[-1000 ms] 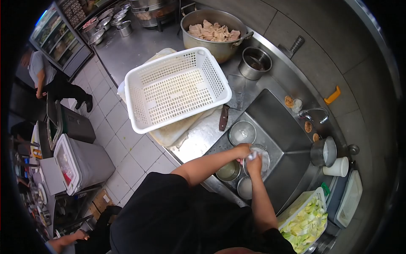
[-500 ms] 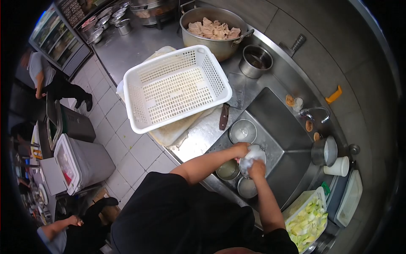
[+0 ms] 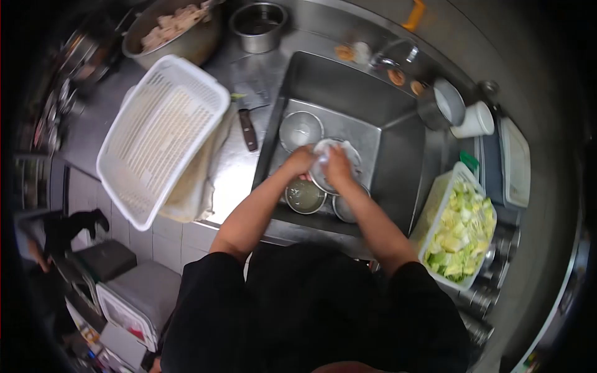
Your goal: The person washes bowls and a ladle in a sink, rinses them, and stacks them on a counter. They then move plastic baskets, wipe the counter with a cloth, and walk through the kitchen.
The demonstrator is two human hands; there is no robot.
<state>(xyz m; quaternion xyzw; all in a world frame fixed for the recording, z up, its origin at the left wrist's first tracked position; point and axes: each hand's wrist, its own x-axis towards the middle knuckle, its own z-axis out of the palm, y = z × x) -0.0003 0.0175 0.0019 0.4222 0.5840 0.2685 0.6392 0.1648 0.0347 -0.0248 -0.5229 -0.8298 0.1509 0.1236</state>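
Observation:
My left hand [image 3: 301,160] grips the rim of a round metal bowl [image 3: 356,163], which it holds over the sink [image 3: 348,81]. Inside that bowl, my right hand [image 3: 337,166] presses down with bent fingers, blurred by motion. White suds lie around its fingers, and whatever it holds is hidden. Behind my hands sits another metal bowl [image 3: 301,129] on the sink floor. A bowl of cloudy liquid [image 3: 305,197] stands below my left hand. Partly covered by my right forearm is one more metal bowl [image 3: 344,210].
Left of the sink lie a brown-handled knife [image 3: 248,130] and a white perforated basket [image 3: 155,143]. Behind are a pot of raw meat [image 3: 193,46] and a metal pot [image 3: 259,38]. A faucet [image 3: 385,61] rises at the back; cut lettuce fills a basket [image 3: 426,239] on the right.
My view has turned toward the sink, so the sink and bowls appear further left and the white basket looks tilted. Both hands stay at the same bowl; the right one has shifted within it.

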